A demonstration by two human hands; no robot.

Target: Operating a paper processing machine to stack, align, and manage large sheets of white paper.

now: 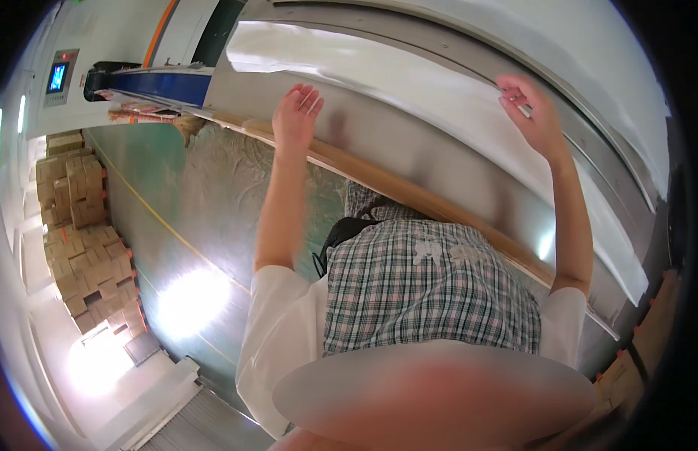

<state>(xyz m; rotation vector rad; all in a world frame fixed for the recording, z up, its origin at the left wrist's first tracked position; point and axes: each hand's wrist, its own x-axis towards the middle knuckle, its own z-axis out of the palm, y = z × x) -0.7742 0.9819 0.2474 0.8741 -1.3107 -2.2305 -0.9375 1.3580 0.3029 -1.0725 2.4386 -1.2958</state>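
Observation:
A long strip of white sheet material (364, 64) lies along the grey metal work surface (409, 139) in front of me. My left hand (295, 114) is raised near the surface's front edge, in front of the strip's left part. Its fingers are slightly apart, with nothing in them. Farther right, my right hand (531, 113) is by the strip's far edge, over or against it; I cannot tell which. Its fingers curl loosely, leaving a small gap by the thumb, and no held thing shows there.
A wooden-coloured edge (409, 192) runs along the front of the surface, close to my checked apron (432, 293). A blue-sided beam (165, 86) extends left. Stacked brown cartons (93, 274) stand across the green floor (150, 192). A wall panel with a lit screen (58, 77) is far left.

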